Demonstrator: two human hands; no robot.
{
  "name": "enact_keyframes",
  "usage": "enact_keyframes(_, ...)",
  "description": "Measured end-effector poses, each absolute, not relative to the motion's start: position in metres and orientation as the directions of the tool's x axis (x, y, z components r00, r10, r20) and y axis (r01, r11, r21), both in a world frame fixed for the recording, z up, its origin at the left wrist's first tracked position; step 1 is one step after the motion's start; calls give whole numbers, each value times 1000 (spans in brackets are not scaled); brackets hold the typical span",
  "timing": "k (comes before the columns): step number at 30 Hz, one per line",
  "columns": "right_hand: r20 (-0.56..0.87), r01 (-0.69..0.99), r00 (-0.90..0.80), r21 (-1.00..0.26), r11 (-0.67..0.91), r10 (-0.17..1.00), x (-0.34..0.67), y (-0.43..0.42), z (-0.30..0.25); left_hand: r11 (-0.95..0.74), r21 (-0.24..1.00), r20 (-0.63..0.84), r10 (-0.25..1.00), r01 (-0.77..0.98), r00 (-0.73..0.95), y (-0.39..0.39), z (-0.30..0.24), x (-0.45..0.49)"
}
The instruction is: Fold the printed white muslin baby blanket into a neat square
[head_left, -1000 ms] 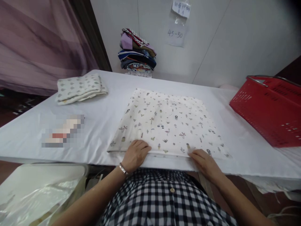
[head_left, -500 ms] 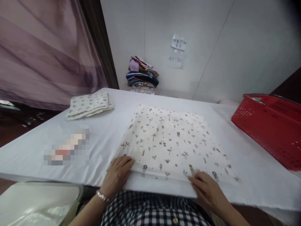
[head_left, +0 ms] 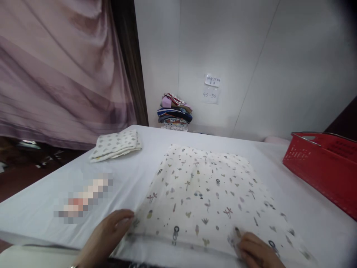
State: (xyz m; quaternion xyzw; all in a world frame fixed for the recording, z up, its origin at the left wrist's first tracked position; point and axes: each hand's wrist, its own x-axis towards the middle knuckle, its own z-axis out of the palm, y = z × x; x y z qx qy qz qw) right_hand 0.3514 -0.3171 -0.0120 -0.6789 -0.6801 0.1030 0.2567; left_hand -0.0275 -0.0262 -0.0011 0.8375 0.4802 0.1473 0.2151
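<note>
A white cloth printed with small palm trees, cacti and rainbows lies spread flat over the table in front of me. At its left edge is my left hand, thumb and fingers closed together on the border. My right hand is at the near right part of the cloth, fingers bunched and gripping the fabric by a small ridge; its fingertips are blurred. The near edge of the cloth runs along the bottom of the view and looks slightly raised.
A folded cloth with grey motifs lies at the table's far left. Nearer is a pixelated item. A red plastic basket stands on the right. Folded fabrics are stacked against the wall, below paper signs. A pinkish curtain hangs left.
My view has tilted up, so everything sits lower. My left hand has gone from lying on the cloth's near left corner to its left edge. My right hand stays near the front edge.
</note>
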Motion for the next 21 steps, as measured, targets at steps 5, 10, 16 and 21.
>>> enact_keyframes(5,340,919,163,-394,-17,926,372,-282,-19,-688,343,296,726,640,621,-2,19,40)
enact_keyframes(10,325,978,158,-184,-102,932,393,-266,-41,-786,152,212,618,599,757,17,0,98)
enact_keyframes(16,60,942,276,-215,-258,959,396,-281,-51,-736,160,14,668,658,744,39,-44,88)
enact_keyframes(21,43,916,290,-301,-264,956,403,-256,-19,-791,154,93,608,592,788,72,-42,102)
